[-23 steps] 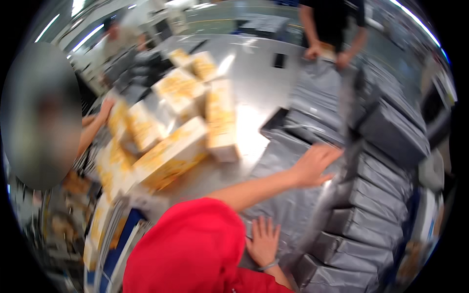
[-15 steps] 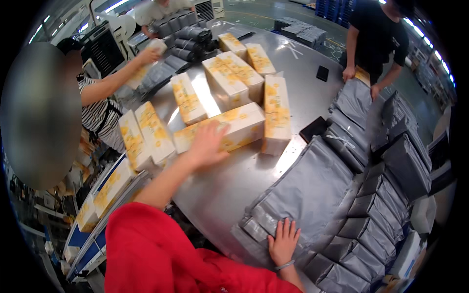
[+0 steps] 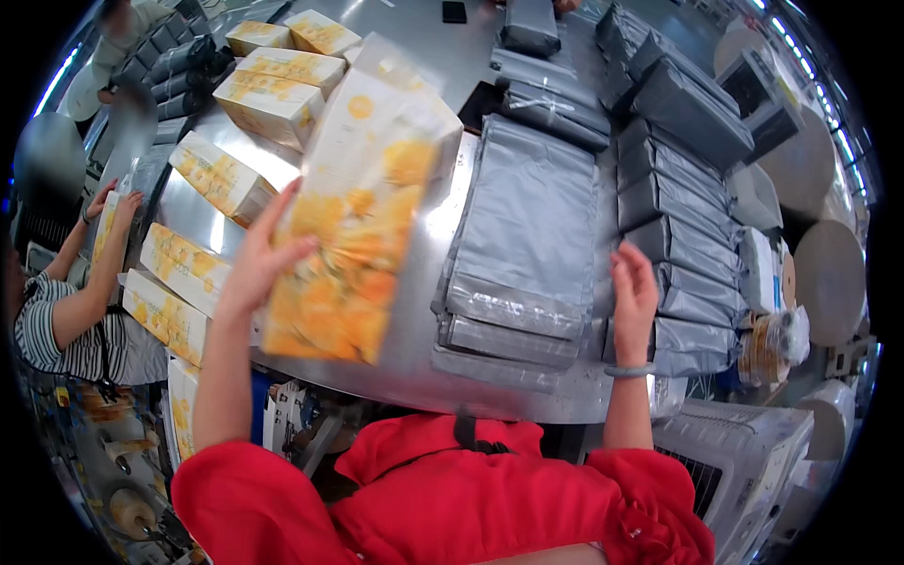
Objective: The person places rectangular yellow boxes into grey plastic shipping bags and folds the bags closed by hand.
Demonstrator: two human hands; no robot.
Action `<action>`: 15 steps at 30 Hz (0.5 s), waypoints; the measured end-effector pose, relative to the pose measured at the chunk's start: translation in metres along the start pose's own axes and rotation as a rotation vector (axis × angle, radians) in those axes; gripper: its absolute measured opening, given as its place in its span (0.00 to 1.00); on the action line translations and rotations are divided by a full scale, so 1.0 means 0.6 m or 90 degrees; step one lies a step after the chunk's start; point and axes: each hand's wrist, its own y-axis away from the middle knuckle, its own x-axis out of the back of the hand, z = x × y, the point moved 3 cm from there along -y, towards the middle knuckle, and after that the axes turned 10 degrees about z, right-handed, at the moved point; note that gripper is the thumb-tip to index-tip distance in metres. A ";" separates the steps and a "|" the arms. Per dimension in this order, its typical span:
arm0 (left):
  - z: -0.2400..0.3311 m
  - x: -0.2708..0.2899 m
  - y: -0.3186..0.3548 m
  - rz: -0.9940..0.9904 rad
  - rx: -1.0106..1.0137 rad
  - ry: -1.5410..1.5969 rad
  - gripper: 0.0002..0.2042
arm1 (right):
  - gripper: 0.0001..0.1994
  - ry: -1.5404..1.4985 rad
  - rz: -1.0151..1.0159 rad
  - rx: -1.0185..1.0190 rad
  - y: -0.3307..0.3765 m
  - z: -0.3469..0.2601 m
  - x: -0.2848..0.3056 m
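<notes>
My left hand point(image 3: 266, 247) is closed on the edge of a long white pack with a yellow flower print point(image 3: 363, 221). The pack is tilted above the metal table, and its lower end looks wrinkled. My right hand point(image 3: 635, 299), a grey band at its wrist, is raised with fingers loosely curled and nothing in it. It hovers between a flat stack of grey plastic mailing bags point(image 3: 529, 207) and a row of filled grey bags point(image 3: 673, 231). More flower-print packs point(image 3: 221, 174) lie on the table to the left.
A co-worker in a striped top point(image 3: 61, 315) handles a pack at the left. Bundled grey bags point(image 3: 556, 108) and a dark phone point(image 3: 454, 12) lie farther back on the metal table point(image 3: 405, 363). A grey plastic crate point(image 3: 744, 443) stands below right.
My left hand has lifted a flower-print pack off the table and brought it nearer. My right hand has come up off the mailing bags. The view has turned toward the right.
</notes>
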 end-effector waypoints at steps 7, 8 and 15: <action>-0.194 -0.215 0.096 -0.423 0.199 -0.377 0.25 | 0.23 0.183 -0.301 -0.106 -0.015 0.103 -0.025; -0.196 -0.226 0.076 -0.366 0.028 -0.435 0.22 | 0.21 0.137 -0.267 -0.127 -0.002 0.107 -0.013; -0.243 -0.368 -0.059 -0.294 -0.389 -0.735 0.10 | 0.12 0.280 -0.159 0.070 0.073 0.191 0.012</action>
